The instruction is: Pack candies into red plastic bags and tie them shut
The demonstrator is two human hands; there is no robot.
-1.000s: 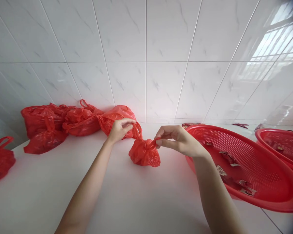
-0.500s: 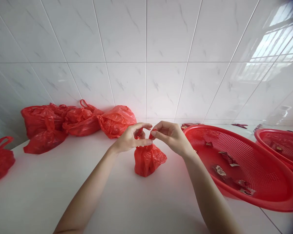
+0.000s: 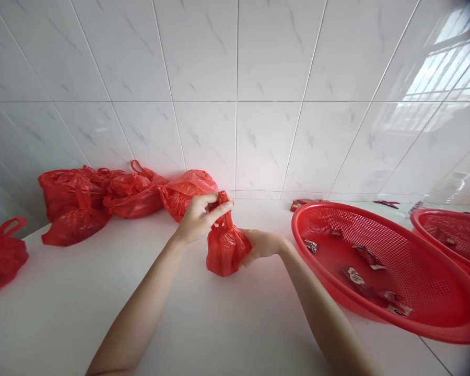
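Note:
A small filled red plastic bag [image 3: 224, 254] stands upright at the middle of the white table, its neck gathered. My left hand [image 3: 199, 218] pinches the twisted handles at the top between thumb and fingers. Against the bag's right side, my right hand [image 3: 264, 244] cups its body, thumb toward me and fingertips hidden behind the plastic. What the bag contains cannot be made out.
Several filled red bags [image 3: 135, 194] line the wall at the left; another red bag [image 3: 4, 258] sits at the far left. A large red plastic basket [image 3: 434, 334] with small wrapped packets stands at right, beside a second red basket [image 3: 450, 215]. Scissors [image 3: 387, 203] lie behind.
My right hand has left the handles and moved down to the bag's right side. My left hand has closed on the handles, and the bag has shifted slightly left.

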